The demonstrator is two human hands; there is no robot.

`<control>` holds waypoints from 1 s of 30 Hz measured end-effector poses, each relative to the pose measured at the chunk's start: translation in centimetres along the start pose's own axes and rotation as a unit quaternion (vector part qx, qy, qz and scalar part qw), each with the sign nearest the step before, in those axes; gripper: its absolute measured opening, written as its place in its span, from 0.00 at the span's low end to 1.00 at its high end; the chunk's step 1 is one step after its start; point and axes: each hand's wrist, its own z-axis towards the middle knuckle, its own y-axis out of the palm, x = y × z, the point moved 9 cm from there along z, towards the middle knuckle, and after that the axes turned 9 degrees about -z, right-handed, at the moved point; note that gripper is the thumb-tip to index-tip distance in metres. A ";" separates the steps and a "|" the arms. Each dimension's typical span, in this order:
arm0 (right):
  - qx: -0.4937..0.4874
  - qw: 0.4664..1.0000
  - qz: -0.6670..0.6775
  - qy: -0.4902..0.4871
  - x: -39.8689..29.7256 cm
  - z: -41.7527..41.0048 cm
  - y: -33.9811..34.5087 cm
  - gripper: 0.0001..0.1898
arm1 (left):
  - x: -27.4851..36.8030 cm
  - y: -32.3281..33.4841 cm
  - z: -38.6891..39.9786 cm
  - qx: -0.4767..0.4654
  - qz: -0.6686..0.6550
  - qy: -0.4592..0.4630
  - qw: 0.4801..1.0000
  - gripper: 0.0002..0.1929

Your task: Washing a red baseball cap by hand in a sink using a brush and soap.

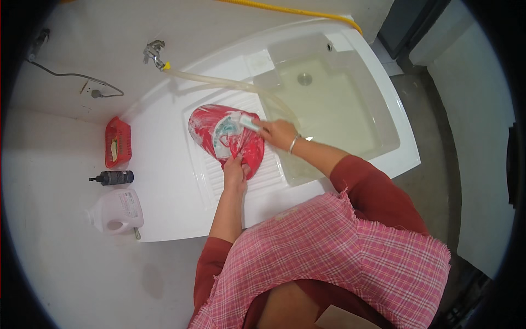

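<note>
A red cloth item with a white and green print lies bunched on the ribbed washboard of a white laundry sink. Streaks of white lather cover parts of it. My left hand grips its near edge, where the fabric is gathered in folds. In my right hand is a small white and pale green block, held against the cloth's upper right side. Blur hides whether this block is a scrub brush or a bar of soap.
Cloudy water fills the sink basin at right. From a wall tap a clear hose runs into it. Along the left wall stand a red plastic basket, a dark pump bottle and a pink jug. A yellow hose crosses behind.
</note>
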 end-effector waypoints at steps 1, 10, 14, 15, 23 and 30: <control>-0.037 0.999 0.023 0.007 -0.5 -1.3 1.0 0.17 | -0.1 -0.2 -0.1 0.034 -0.030 -0.006 0.999 0.09; -0.078 0.997 0.004 0.020 0.8 -1.7 0.5 0.19 | 0.6 -0.1 -0.6 -0.001 0.003 -0.004 1.000 0.10; -0.036 0.999 -0.017 0.007 1.5 -0.5 -0.1 0.18 | 3.1 2.5 -2.9 -0.054 0.336 0.050 0.939 0.23; -0.032 0.999 0.007 -0.001 1.6 -0.4 -0.2 0.18 | 4.3 3.3 -3.6 -0.055 0.335 0.051 0.939 0.23; -0.027 0.966 0.258 0.014 3.0 0.3 -0.1 0.19 | 8.5 8.7 -3.0 -0.107 0.722 0.476 0.491 0.19; 0.024 0.970 0.238 0.031 1.0 -3.0 -5.8 0.19 | 7.5 7.8 2.1 0.013 0.732 0.261 0.629 0.14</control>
